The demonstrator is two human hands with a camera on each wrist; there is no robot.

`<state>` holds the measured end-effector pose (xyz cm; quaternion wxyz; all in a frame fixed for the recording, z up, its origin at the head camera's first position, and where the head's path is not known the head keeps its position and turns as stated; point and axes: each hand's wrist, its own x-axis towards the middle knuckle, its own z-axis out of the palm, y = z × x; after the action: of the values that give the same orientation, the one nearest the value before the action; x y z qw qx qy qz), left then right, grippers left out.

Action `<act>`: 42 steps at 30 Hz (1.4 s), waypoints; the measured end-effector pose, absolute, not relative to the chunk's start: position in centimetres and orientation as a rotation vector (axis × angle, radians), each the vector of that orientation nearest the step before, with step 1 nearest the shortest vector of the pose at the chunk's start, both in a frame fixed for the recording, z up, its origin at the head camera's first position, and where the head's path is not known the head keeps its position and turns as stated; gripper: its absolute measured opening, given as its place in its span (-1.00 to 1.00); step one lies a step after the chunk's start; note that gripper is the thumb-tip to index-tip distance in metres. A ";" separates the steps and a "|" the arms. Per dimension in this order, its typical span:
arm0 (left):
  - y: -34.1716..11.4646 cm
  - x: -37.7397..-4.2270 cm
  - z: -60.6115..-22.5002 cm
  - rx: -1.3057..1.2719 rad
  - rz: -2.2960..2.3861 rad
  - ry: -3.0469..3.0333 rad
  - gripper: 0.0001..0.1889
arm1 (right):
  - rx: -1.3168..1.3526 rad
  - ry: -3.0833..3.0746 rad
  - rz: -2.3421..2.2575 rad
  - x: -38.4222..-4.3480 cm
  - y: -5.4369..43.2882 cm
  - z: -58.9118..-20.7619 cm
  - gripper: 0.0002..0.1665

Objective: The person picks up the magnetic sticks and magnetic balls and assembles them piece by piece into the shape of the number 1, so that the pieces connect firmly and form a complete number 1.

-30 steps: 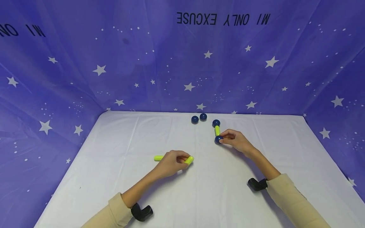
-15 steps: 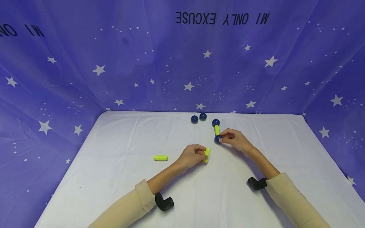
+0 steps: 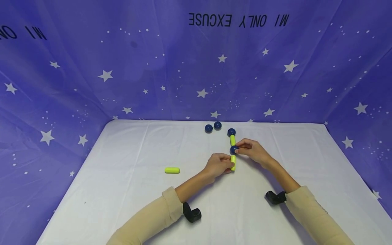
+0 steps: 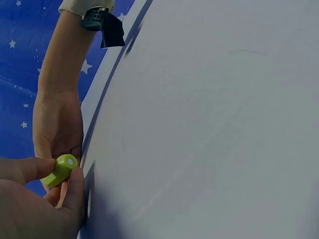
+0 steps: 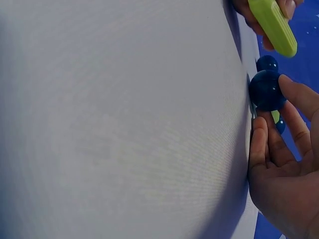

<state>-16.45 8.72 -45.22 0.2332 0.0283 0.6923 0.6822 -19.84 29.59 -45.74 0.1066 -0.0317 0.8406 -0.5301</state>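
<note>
Head view: right of centre, right hand (image 3: 252, 151) pinches near ball (image 3: 233, 150) from the side, probably to steady it and leave its lower face bare; joined stick (image 3: 232, 140) runs up from it to far ball (image 3: 231, 132). Left hand (image 3: 216, 166) pinches held stick (image 3: 233, 163) just below near ball, roughly in line. Spare stick (image 3: 172, 170) lies left of centre; two loose balls (image 3: 208, 128) (image 3: 217, 126) sit above centre. Left wrist view: held stick at lower left, clamped between thumb and fingertips, pale-dotted end uncovered. Right wrist view: near ball at right, between thumb and fingers; held stick, upper right, pokes past left fingertips, apart from the ball.
</note>
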 end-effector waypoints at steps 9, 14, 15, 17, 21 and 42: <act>10.0 -16.6 -45.0 0.072 1.820 2.015 -0.80 | -0.090 2.459 -1.579 -19.9 29.7 -45.9 -0.58; 10.2 -16.9 -44.9 0.051 1.791 2.050 -0.84 | -0.089 2.456 -1.575 -19.9 29.6 -45.8 -0.56; 10.2 -17.0 -44.9 0.045 1.785 2.054 -0.85 | -0.091 2.455 -1.575 -19.9 29.6 -45.8 -0.56; 10.3 -17.1 -44.9 0.040 1.782 2.059 -0.85 | -0.095 2.459 -1.569 -19.9 29.7 -45.8 -0.56; 10.3 -17.3 -44.9 0.058 1.773 2.077 -0.85 | -0.096 2.461 -1.570 -19.9 29.7 -45.8 -0.58; 10.5 -17.8 -44.8 0.093 1.686 2.153 -0.87 | -0.103 2.440 -1.586 -19.9 29.6 -45.7 -0.54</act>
<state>-17.78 10.49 -44.84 0.2012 0.0334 0.7707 0.6036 -19.88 29.61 -45.65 0.1148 -0.0352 0.8324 -0.5410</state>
